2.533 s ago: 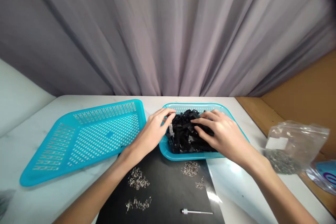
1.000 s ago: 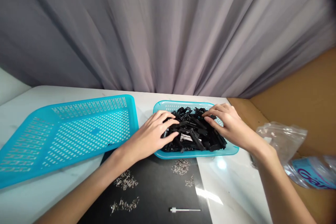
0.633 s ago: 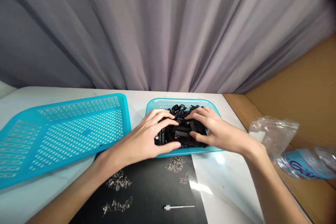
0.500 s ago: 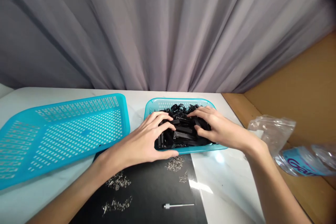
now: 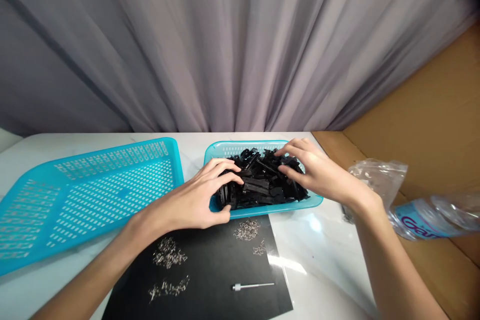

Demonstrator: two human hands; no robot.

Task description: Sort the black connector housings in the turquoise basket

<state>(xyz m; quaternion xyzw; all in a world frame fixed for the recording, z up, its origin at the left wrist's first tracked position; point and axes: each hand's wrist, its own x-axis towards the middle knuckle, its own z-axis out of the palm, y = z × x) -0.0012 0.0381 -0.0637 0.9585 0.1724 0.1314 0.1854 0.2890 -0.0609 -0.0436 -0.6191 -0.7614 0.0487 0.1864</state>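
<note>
A small blue basket (image 5: pixel 255 213) at the back of the table is heaped with black plastic parts (image 5: pixel 258 185). Over its left end lies my left hand (image 5: pixel 204 197), fingers spread on the pile and thumb at the front rim. My right hand (image 5: pixel 311 167) reaches in from the right, its fingers apart and the tips at the top of the heap. No part is plainly gripped by either hand. Several small metal pieces lie in piles (image 5: pixel 168 254) on a black mat (image 5: pixel 210 265) in front, beside a thin metal tool with a thicker end (image 5: pixel 237 287).
A larger blue basket (image 5: pixel 177 160) with slotted walls stands at the left. To the right are a clear plastic bag (image 5: pixel 386 175) and a plastic bottle (image 5: pixel 420 220) on brown cardboard. A grey curtain (image 5: pixel 225 45) hangs behind the table.
Both hands have shifted slightly; the right fingers have lifted and drawn back a little, and the left thumb has moved left along the rim. More of the black parts shows between them.
</note>
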